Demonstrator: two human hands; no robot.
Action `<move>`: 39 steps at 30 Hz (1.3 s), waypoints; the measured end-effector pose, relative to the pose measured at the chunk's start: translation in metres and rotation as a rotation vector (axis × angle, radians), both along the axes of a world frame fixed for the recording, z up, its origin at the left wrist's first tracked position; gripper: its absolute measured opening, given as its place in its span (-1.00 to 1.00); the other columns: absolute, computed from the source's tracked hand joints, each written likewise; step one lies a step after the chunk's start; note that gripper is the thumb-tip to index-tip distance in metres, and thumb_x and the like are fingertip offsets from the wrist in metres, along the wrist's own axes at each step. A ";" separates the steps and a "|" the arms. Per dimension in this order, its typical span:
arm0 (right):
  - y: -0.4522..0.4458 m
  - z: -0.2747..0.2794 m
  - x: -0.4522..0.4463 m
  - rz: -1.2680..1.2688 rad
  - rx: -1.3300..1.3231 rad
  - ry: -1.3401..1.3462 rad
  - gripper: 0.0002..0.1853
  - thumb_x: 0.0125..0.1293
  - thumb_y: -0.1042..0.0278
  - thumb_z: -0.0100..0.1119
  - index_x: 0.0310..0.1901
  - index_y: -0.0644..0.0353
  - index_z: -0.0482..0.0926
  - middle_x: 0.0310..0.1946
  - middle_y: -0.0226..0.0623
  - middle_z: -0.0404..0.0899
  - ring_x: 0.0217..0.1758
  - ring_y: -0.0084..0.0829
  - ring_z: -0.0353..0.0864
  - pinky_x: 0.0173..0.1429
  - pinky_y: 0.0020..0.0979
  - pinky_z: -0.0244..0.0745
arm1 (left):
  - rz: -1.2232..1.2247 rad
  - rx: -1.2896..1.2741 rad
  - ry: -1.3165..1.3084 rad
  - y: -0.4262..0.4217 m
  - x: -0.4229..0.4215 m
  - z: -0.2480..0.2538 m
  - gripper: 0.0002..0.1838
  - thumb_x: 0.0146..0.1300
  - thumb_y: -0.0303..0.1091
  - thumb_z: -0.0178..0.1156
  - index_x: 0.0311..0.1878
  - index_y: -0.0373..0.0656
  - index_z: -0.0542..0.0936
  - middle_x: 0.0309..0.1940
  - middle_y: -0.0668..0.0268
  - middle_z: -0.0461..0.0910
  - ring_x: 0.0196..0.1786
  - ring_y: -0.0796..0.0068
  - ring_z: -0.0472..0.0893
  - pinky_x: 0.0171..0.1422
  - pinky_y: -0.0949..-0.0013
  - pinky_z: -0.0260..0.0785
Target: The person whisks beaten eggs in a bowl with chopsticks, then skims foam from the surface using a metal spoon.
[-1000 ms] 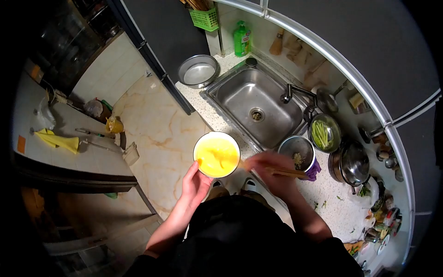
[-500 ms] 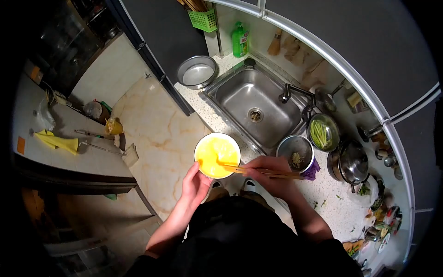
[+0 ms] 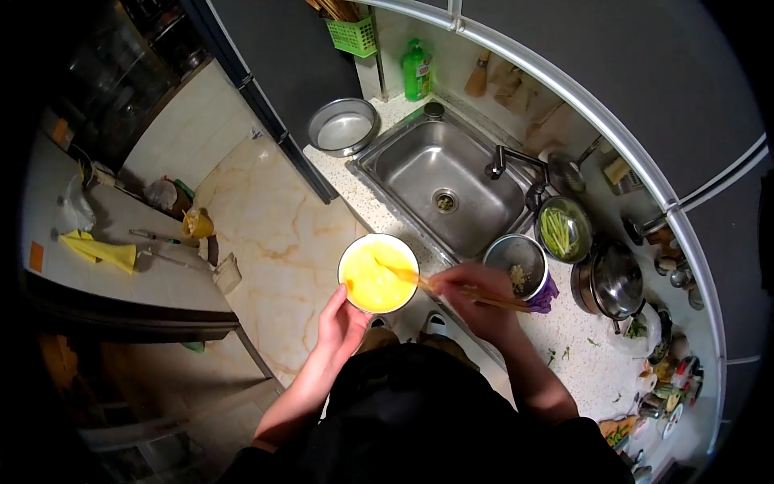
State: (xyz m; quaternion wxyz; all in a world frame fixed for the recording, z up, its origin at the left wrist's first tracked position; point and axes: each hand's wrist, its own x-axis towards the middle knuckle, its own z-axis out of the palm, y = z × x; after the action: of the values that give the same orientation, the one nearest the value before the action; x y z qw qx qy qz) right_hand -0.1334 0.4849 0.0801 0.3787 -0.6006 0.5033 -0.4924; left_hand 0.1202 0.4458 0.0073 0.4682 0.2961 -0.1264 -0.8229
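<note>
A round bowl (image 3: 379, 274) of bright yellow liquid is held in front of my body by my left hand (image 3: 342, 319), thumb at its rim and fingers beneath. My right hand (image 3: 476, 300), slightly blurred, is closed around wooden chopsticks (image 3: 415, 279); their tips dip into the yellow liquid from the right side. Just beyond the right hand, a metal bowl (image 3: 516, 252) with a little pale chopped food stands on the speckled counter (image 3: 576, 355), with something purple (image 3: 545, 297) beside it.
A steel sink (image 3: 435, 173) with a faucet (image 3: 497, 163) lies ahead. An empty metal pan (image 3: 343, 127) and a green bottle (image 3: 417, 73) stand behind it. Rightward are a bowl of green strips (image 3: 559, 231), a lidded pot (image 3: 617, 282), jars and a plastic bag (image 3: 641, 332).
The chopsticks have shifted within the yellow liquid, and its surface pattern differs. My right hand has moved slightly; my left hand keeps the bowl in nearly the same place.
</note>
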 end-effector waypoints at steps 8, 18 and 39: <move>0.000 0.006 0.003 0.086 0.028 -0.035 -0.93 0.30 0.48 0.32 -0.22 0.27 0.69 -0.32 -0.27 0.72 -0.26 -0.50 0.69 -0.15 -0.48 0.54 | -0.011 -0.017 0.009 -0.003 0.004 -0.002 -0.48 0.48 -0.13 0.07 0.35 -0.26 0.35 0.31 0.12 0.49 0.34 0.22 0.49 0.42 0.10 0.35; -0.001 0.009 0.006 0.107 0.079 -0.013 -0.91 0.31 0.51 0.30 -0.18 0.28 0.69 -0.35 -0.29 0.72 -0.25 -0.55 0.69 -0.14 -0.49 0.56 | 0.000 -0.010 0.018 -0.006 0.002 0.000 -0.49 0.49 -0.11 0.05 0.34 -0.25 0.37 0.30 0.14 0.50 0.34 0.25 0.49 0.42 0.15 0.35; -0.011 0.004 0.004 -0.036 0.104 -0.004 -0.91 0.28 0.46 0.33 -0.23 0.28 0.70 -0.33 -0.27 0.72 -0.25 -0.47 0.70 -0.10 -0.47 0.56 | -0.015 -0.016 -0.025 -0.021 -0.001 0.003 -0.43 0.46 -0.10 0.08 0.39 -0.25 0.31 0.35 0.12 0.45 0.38 0.21 0.45 0.47 0.09 0.29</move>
State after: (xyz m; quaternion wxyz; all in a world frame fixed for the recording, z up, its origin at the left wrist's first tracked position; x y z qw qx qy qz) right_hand -0.1290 0.4736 0.0837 0.4016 -0.5700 0.5382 -0.4735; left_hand 0.1191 0.4249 0.0101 0.4626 0.3018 -0.1410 -0.8216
